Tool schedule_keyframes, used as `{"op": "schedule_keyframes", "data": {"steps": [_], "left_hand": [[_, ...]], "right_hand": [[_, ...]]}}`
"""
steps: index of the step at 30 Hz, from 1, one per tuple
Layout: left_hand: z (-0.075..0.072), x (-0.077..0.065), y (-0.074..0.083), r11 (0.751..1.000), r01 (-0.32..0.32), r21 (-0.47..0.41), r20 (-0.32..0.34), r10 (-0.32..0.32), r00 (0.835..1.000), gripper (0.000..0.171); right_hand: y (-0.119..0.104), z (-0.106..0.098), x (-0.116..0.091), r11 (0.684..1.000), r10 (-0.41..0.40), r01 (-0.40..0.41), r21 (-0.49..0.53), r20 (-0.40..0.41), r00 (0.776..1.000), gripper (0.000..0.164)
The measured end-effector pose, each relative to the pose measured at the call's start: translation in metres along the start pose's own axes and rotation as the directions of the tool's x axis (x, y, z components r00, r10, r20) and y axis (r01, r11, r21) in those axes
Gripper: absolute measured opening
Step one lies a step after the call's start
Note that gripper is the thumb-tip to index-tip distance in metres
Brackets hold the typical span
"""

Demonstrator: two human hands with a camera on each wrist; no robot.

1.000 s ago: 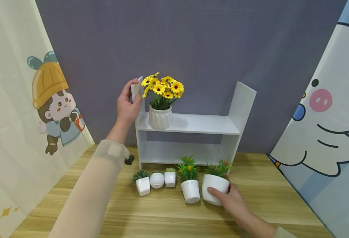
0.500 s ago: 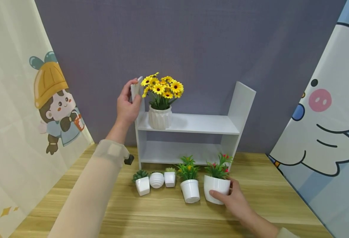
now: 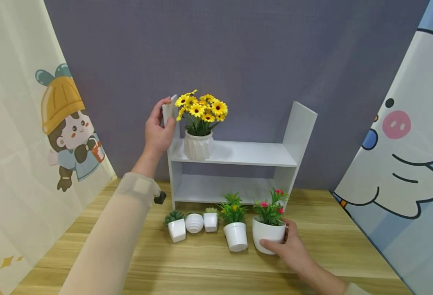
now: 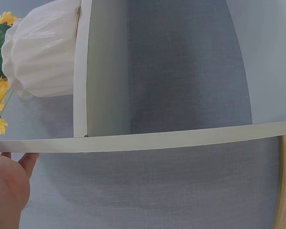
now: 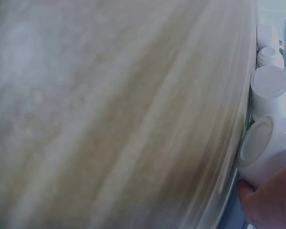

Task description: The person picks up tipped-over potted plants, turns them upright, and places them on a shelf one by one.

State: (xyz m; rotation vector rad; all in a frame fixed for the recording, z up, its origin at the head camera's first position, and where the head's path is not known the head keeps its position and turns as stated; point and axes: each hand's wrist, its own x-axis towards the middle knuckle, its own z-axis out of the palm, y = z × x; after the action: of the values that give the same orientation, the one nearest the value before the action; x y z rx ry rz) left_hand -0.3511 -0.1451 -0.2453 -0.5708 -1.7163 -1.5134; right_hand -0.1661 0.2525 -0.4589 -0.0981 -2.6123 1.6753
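Note:
My left hand (image 3: 158,130) grips the upper left side panel (image 3: 167,115) of a white two-tier shelf (image 3: 253,152). Beside that panel, a ribbed white pot of yellow flowers (image 3: 198,146) stands on the top tier. In front of the shelf my right hand (image 3: 293,250) holds a round white flowerpot (image 3: 268,234) with green leaves and pink-red flowers, thumb on its front and fingers round its right side. The right wrist view shows the base of this flowerpot (image 5: 256,140). Just left of it in the head view is a white pot with a green and yellow plant (image 3: 236,237).
Several small white succulent pots, among them a squarish one (image 3: 177,230) and a ribbed round one (image 3: 194,223), lie in a row before the shelf on the wood-grain table (image 3: 187,270). A grey backdrop (image 3: 238,53) hangs behind, with printed cloths at both sides.
My right hand has turned the flowerpot so its pink-red flowers stand higher and show more clearly. My left hand stays on the shelf panel.

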Motion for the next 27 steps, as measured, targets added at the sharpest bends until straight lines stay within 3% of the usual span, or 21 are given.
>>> {"op": "schedule_keyframes", "data": {"steps": [13, 21, 27], "left_hand": [[0.0, 0.0, 0.001, 1.0, 0.003, 0.015, -0.011, -0.003, 1.0, 0.048], [0.003, -0.009, 0.031, 1.0, 0.016, 0.005, -0.001, -0.016, 1.0, 0.047], [0.003, -0.01, 0.033, 1.0, 0.012, 0.008, -0.004, -0.012, 1.0, 0.047]], "right_hand": [[0.002, -0.002, 0.0, 1.0, -0.009, 0.009, -0.006, 0.029, 1.0, 0.108], [0.005, -0.004, -0.001, 0.999, -0.017, 0.018, -0.027, 0.034, 0.999, 0.11], [0.009, -0.004, 0.0, 1.0, -0.028, 0.028, 0.004, 0.035, 0.999, 0.112]]}}
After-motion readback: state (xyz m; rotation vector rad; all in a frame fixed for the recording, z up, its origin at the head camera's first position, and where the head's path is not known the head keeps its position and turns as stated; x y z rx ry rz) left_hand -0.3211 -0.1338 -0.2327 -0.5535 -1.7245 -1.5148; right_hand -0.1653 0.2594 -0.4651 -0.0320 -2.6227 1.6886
